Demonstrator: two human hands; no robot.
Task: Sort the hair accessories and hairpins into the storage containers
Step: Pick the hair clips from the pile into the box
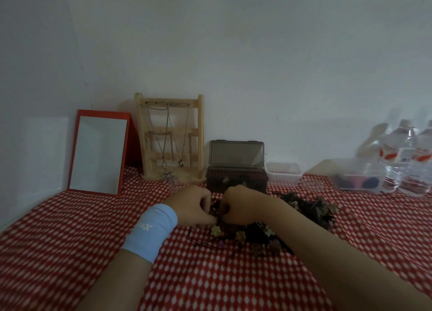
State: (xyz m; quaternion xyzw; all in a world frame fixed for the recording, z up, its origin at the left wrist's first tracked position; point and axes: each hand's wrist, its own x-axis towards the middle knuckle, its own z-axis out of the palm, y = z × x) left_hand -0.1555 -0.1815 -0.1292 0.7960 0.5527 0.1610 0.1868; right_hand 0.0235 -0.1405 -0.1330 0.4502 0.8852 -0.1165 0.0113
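Observation:
A dark pile of flower hair accessories (311, 207) and thin hairpins (210, 241) lies on the red-and-white cloth. My left hand (191, 205), with a light blue wristband, and my right hand (243, 205) meet over the pile's left part. Both have their fingers pinched on a small dark hair accessory (215, 207) between them. Just behind the hands stands a dark storage box (236, 172) with its lid up. A small white container (283, 172) sits to its right, and a clear container (360, 177) with pink and blue items stands farther right.
A red-framed mirror (99, 151) leans on the wall at the back left. A wooden jewellery stand (169, 137) with hanging necklaces is beside it. Clear water bottles (406, 156) stand at the far right. The red-and-white cloth (70, 240) covers the table.

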